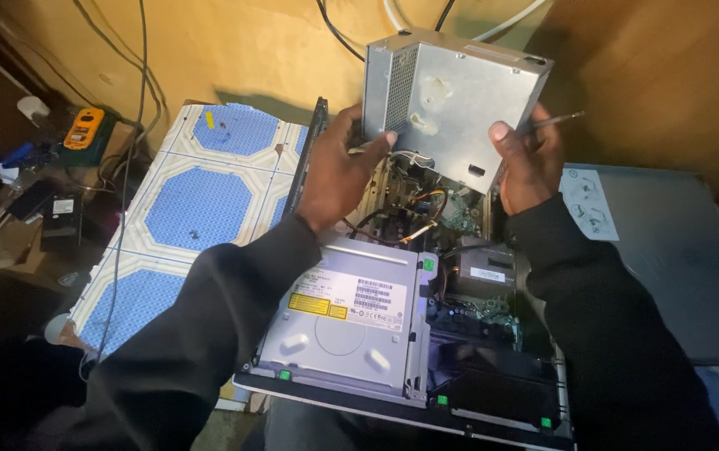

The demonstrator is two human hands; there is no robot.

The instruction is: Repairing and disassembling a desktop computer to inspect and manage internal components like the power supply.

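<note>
An open desktop computer case (351, 388) lies in front of me with its silver optical drive (351, 321) on top and coloured cables (410, 213) showing inside. Both hands hold a grey metal power supply box (451, 96), tilted, above the rear of the case. My left hand (339, 167) grips its lower left edge with the thumb on the face. My right hand (531, 163) grips the lower right edge and also holds a thin screwdriver (560, 121) that sticks out to the right.
A blue and white patterned mat (201, 209) covers the table on the left. An orange meter (84, 127) and small devices lie at far left. The grey case side panel (677, 250) rests on the right. Cables hang along the yellow wall (251, 42).
</note>
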